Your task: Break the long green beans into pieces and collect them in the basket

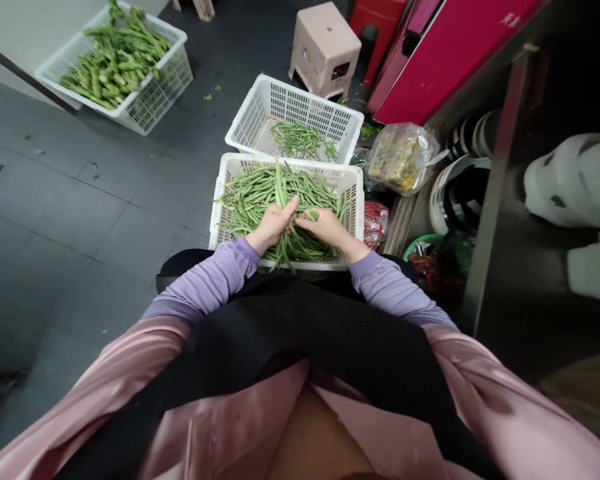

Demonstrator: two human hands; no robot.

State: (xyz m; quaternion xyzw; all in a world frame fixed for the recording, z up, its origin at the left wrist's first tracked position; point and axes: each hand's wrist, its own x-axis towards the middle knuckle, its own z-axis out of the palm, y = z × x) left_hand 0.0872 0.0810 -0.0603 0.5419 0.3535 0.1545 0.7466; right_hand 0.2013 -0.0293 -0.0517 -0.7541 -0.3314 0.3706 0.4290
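Note:
A white slotted plastic basket (356,200) stands right in front of my knees, heaped with long green beans (250,193). Over that heap, my left hand (273,223) is closed round a small bunch of green beans (280,183), which stick out above and below the fist. My right hand (326,227) meets it from the right, fingers curled and pinched at the bunch; a bit of green shows by its fingertips. Exactly what the right fingertips grip is too small to make out. Just beyond, a second white basket (240,127) holds a smaller pile of green beans (303,139).
At the upper left, another white basket (155,100) holds thick green stalks (115,63). A beige stool (325,43) and a red stool (375,27) stand ahead. On the right are a plastic bag (403,160), stacked dishes (460,193) and a metal shelf edge (495,193). Leaf scraps dot the grey floor (90,213).

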